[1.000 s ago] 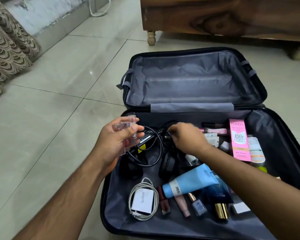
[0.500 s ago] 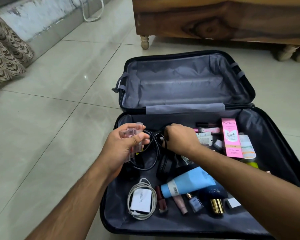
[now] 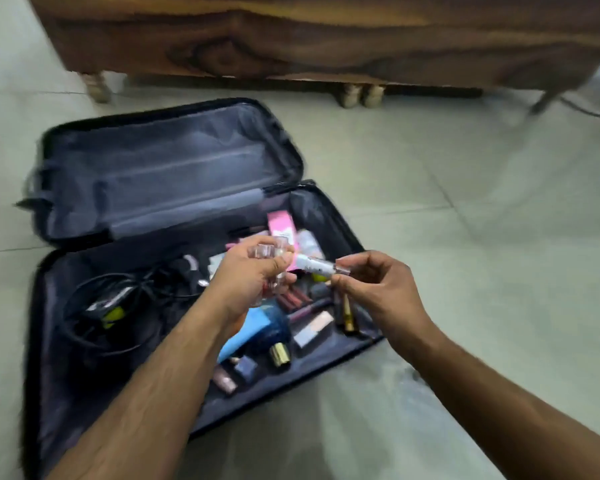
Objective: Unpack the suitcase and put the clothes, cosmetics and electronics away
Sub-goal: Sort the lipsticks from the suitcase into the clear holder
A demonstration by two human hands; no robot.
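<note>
Since earlier, right hand [image 3: 371,289] left the cables, now pinches a small white tube [image 3: 314,266] toward the left hand [image 3: 253,275], which clutches clear little bottles [image 3: 269,252], likely gathering cosmetics in one fist. Suitcase [image 3: 174,168] open at 10 o'clock; cables [image 3: 111,306] at 9, blue tube [image 3: 253,327] beneath the left wrist.

Both hands, left [image 3: 253,275] and right [image 3: 378,289], pinch shut.

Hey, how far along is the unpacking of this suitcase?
Done: no clothes show in the suitcase. In hand: left hand grips clear bottles; right hand pinches a white tube. Left: black cables, pink box, blue tube and other cosmetics.
</note>
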